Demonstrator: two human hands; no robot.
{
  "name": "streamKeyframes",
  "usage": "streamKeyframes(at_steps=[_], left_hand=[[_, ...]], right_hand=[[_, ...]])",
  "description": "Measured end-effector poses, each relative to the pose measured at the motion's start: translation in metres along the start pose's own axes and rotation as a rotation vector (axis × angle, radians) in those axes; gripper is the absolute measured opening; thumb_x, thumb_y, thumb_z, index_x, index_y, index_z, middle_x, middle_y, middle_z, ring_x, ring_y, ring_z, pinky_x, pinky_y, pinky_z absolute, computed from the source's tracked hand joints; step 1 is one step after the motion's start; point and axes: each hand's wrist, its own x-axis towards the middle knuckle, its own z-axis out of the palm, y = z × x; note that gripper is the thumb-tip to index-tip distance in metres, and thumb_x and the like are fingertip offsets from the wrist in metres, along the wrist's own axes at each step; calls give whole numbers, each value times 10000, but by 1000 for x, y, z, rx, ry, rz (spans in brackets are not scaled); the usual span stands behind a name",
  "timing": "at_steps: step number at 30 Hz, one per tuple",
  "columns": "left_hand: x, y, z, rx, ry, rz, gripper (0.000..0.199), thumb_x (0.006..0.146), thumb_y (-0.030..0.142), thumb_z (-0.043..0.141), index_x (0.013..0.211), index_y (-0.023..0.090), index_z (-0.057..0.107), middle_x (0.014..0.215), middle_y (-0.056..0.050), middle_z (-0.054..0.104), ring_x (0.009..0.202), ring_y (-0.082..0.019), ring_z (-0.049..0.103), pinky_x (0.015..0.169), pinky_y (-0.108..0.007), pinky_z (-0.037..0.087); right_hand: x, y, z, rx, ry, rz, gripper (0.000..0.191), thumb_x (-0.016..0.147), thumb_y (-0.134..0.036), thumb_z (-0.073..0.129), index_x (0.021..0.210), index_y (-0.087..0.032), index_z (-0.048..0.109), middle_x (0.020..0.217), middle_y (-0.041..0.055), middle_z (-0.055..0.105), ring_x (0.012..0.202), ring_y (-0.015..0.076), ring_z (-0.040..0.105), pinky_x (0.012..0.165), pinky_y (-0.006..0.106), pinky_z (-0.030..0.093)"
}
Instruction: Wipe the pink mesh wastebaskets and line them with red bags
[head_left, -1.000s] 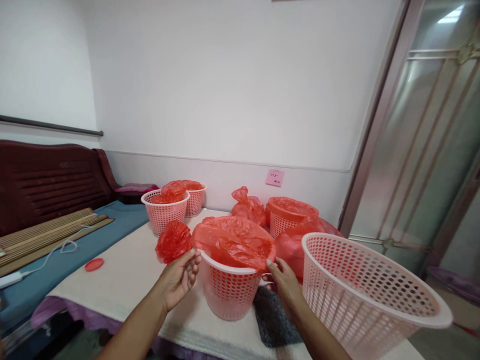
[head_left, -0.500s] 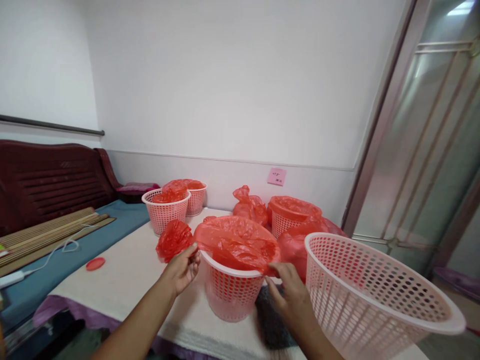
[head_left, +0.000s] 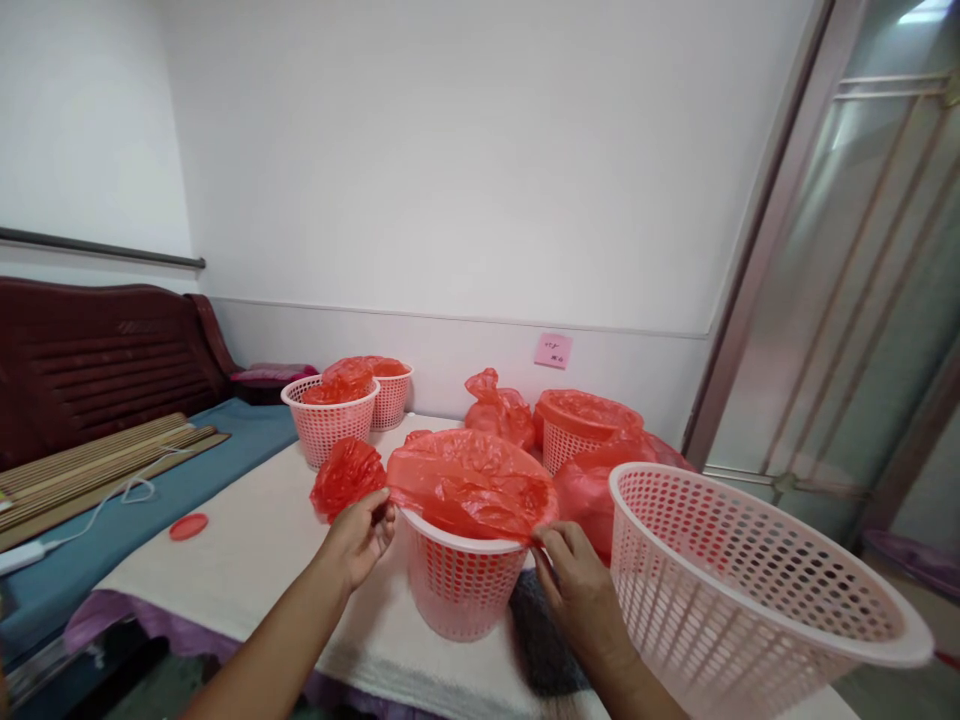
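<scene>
A pink perforated basket (head_left: 466, 590) stands upright on the table in front of me. A red plastic bag (head_left: 480, 475) lines it and is folded over the back of its rim, while the front rim shows bare. My left hand (head_left: 365, 540) pinches the bag's edge at the left of the rim. At the front right of the rim, my right hand (head_left: 574, 580) grips the same bag between thumb and fingers. A crumpled red bag (head_left: 347, 480) lies just beyond my left hand.
A large pink basket (head_left: 750, 570) stands close on the right. Bag-lined baskets (head_left: 334, 425) and filled red bags (head_left: 499, 412) stand near the wall. A red lid (head_left: 188, 527) lies left; a dark patch (head_left: 544, 640) is beside my right hand.
My right thumb and fingers have closed on the bag's edge at the front right of the rim. The bag is drawn slightly tighter between my hands.
</scene>
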Motion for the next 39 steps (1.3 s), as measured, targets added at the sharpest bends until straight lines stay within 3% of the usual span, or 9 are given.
streamKeyframes(at_steps=[8, 14, 19, 27, 31, 35, 39], left_hand=[[-26, -8, -5, -54, -25, 2, 141, 930, 122, 469, 843, 98, 578, 705, 9, 604, 546, -53, 586, 400, -109, 432], [-27, -26, -6, -28, -65, 23, 193, 922, 136, 483, 733, 128, 521, 543, 68, 491, 409, -37, 475, 336, -114, 348], [-26, -40, -11, -1, -104, 81, 223, 907, 111, 471, 689, 127, 518, 531, 48, 496, 393, -32, 447, 345, -120, 341], [-14, -53, -14, 18, -82, 151, 167, 828, 93, 561, 675, 153, 533, 552, 15, 556, 454, -65, 536, 468, -160, 475], [-5, -60, -27, 59, 6, 143, 141, 762, 44, 606, 691, 149, 545, 604, -26, 615, 520, -109, 609, 517, -213, 526], [-8, -58, -39, 84, 106, 185, 132, 808, 57, 552, 711, 146, 545, 638, -15, 610, 518, -95, 602, 503, -208, 520], [-24, -54, -32, 104, 61, 270, 73, 838, 153, 577, 766, 147, 575, 684, -2, 598, 555, -88, 585, 513, -210, 518]], right_hand=[[2, -6, -3, 209, 52, 106, 119, 945, -223, 426, 872, -222, 520, 882, 23, 509, 848, 183, 509, 763, 320, 411], [0, -8, -6, 320, -4, 217, 107, 909, -252, 468, 839, -227, 544, 868, 18, 535, 856, 192, 519, 778, 321, 398], [-1, -4, -6, 409, -82, 249, 126, 894, -266, 461, 814, -227, 549, 859, 15, 540, 838, 183, 534, 757, 300, 402], [0, 3, 5, 382, -102, 292, 164, 873, -286, 447, 797, -219, 576, 846, 29, 559, 812, 190, 536, 739, 309, 382], [-4, 12, 10, 509, -110, 445, 130, 772, -296, 542, 700, -219, 617, 767, 27, 589, 768, 204, 544, 723, 327, 377], [-4, 25, 7, 630, -63, 625, 137, 730, -342, 564, 720, -213, 609, 698, 16, 597, 690, 204, 572, 632, 322, 422], [7, 26, 3, 770, 22, 817, 281, 750, -477, 565, 799, -201, 576, 709, 5, 596, 636, 186, 604, 493, 274, 442]])
